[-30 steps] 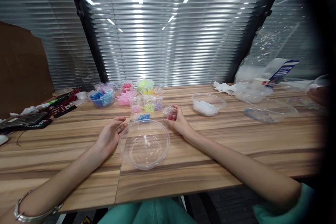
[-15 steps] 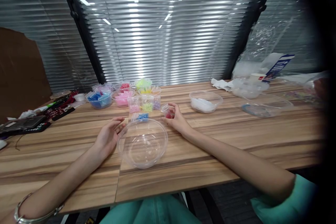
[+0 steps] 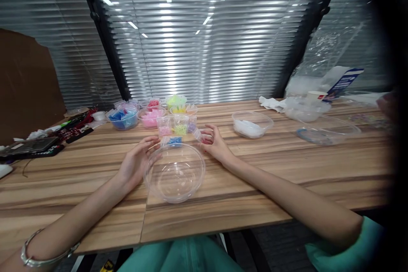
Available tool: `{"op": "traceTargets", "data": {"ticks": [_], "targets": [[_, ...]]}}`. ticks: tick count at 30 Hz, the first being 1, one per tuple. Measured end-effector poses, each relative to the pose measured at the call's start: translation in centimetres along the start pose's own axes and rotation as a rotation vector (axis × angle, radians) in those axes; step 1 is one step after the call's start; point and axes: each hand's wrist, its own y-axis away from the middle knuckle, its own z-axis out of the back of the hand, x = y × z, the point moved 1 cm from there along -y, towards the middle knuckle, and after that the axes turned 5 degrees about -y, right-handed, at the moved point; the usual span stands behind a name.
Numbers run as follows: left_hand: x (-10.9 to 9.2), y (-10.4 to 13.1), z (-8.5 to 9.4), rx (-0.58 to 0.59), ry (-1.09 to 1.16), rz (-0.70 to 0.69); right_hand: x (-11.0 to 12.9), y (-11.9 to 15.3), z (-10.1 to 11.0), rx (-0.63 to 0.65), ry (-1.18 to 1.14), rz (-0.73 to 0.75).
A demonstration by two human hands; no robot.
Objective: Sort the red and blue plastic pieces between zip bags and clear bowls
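Observation:
My right hand (image 3: 216, 145) pinches a small clear plastic bag (image 3: 198, 135) with something reddish in it, just beyond the round bowl's right rim. The bag leans to the left, and fingers partly cover it. My left hand (image 3: 137, 162) has its fingers apart and holds nothing; its fingertips are at the left rim of the clear empty bowl (image 3: 176, 178). Whether they touch the rim, I cannot tell. Behind the bowl lies a bag of blue beads (image 3: 174, 140). Past it stand bags of pink (image 3: 165, 129), yellow-green (image 3: 180, 128) and purple beads (image 3: 191, 126).
Bowls with blue bags (image 3: 123, 123) and pink bags (image 3: 152, 120) stand at the back left. To the right are a bowl with white contents (image 3: 250, 127), a clear lid (image 3: 341, 129) and a paper cup (image 3: 316, 95). A laptop (image 3: 30, 147) sits at far left.
My left hand has moved a little right and up, its fingers now over the bowl's left rim. The bag in my right hand has tipped further left. The view has shifted slightly.

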Motion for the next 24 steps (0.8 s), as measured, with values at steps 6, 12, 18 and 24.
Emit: {"op": "traceTargets", "data": {"ticks": [6,12,18,24], "targets": [[-0.1,0.1,-0.3,0.042,-0.030,-0.012,1.1,0.5,-0.2,-0.002,-0.053,-0.027],[-0.1,0.4,-0.7,0.105,-0.072,-0.033,1.7,0.7,-0.7,0.019,-0.137,-0.055],[0.0,0.4,-0.8,0.119,-0.103,-0.031,1.6,0.5,-0.5,0.013,-0.143,-0.059],[0.2,0.5,-0.9,0.126,-0.099,-0.012,2.0,0.6,-0.5,0.103,-0.065,-0.036]]}}
